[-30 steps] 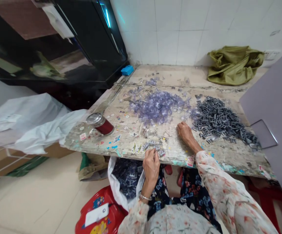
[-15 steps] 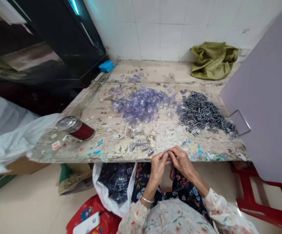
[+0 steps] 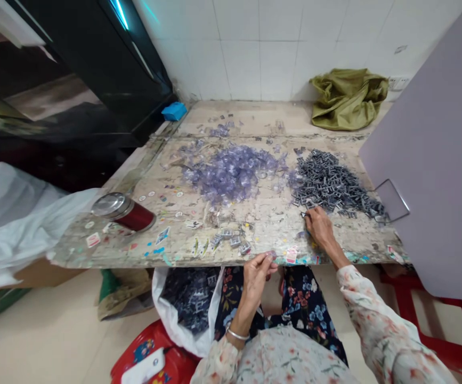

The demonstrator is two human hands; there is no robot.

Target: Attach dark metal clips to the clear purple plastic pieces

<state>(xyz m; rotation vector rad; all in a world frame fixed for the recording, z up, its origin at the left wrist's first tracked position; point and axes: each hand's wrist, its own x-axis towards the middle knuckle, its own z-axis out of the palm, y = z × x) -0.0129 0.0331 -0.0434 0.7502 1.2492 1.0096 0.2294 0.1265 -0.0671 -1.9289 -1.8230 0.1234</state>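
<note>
Right hand (image 3: 320, 228) has moved beside dark pile (image 3: 329, 181); left hand (image 3: 254, 273) holds clear piece (image 3: 272, 255).

Clearances and obstructions
Passage: bare tabletop (image 3: 273, 220) strip between the translucent purple pile (image 3: 231, 173) and the left hand (image 3: 257, 272). Obstructions: dark-part pile (image 3: 326, 181) just beyond the right hand (image 3: 319, 228); red canister (image 3: 135, 215), left; lilac panel (image 3: 430, 176) with projecting wire loop (image 3: 399, 196), right.

a pale coral-flowered blouse (image 3: 284, 360) is worn with dark floral trousers (image 3: 310, 306) and a silvery left-wrist bangle (image 3: 237, 335).
</note>
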